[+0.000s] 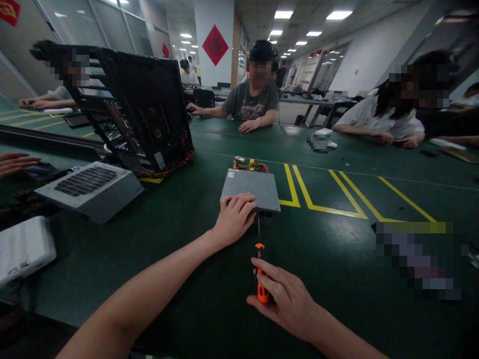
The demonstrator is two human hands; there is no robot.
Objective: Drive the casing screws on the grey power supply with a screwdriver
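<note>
A grey computer power supply [254, 187] lies on the green table in front of me, with its bundle of coloured cables [252, 165] at the far side. My left hand [235, 217] grips its near left edge, fingers over the top; the thumb is hidden. In my right hand [286, 294] is an orange and black screwdriver [262, 289], held between fingers and thumb. Its thin shaft points away from me, and the tip is at the near face of the power supply; whether it sits in a screw I cannot tell.
A second power supply [90, 187] lies to the left, before an open black computer case [149, 109]. A white box-like object [26, 247] stands at the near left. Yellow tape [329, 212] marks the green table [318, 269]. Another person's hand [17, 162] is at far left; co-workers sit opposite.
</note>
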